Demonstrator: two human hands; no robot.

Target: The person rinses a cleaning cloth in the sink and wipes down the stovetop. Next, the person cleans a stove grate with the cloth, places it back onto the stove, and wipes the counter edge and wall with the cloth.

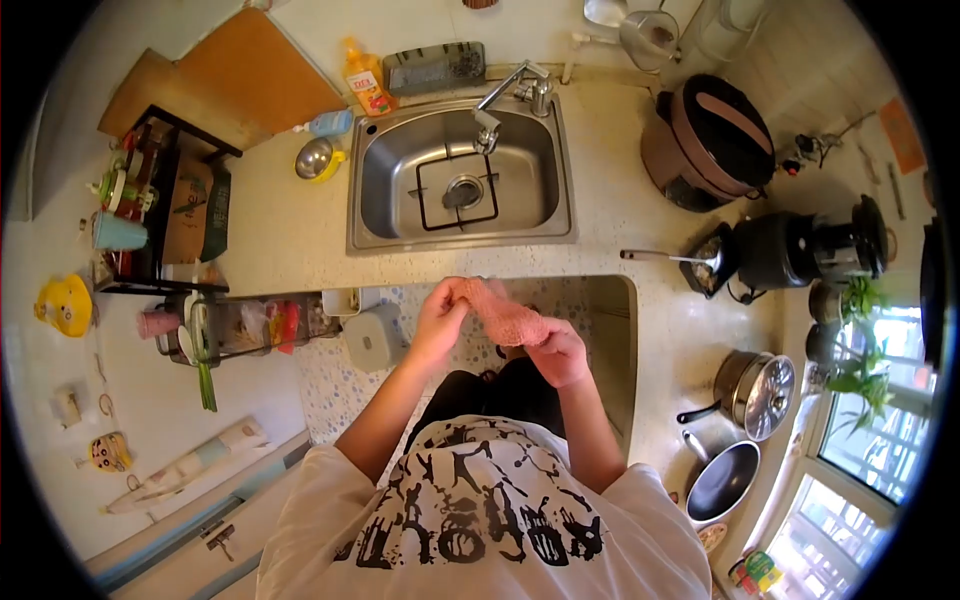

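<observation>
In the head view, the tap point(502, 88) reaches over the sink point(460, 244), a soap bottle point(370, 88) left, a cooker point(700, 150) right. The counter point(285, 240) separates it from the cloth point(503, 315): pink, textured, bunched lengthwise, gripped by left point(441, 312) and right point(560, 350) fingers.

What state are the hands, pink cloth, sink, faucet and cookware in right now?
Left hand: closed on one end of the cloth.
Right hand: closed on the other end.
Pink cloth: bunched, held up between both hands; wetness unclear.
Sink: no standing water visible.
Faucet: no flow visible.
Rice cooker: lid shut.
Steel pot: lid on.
Frying pan: uncovered.
</observation>
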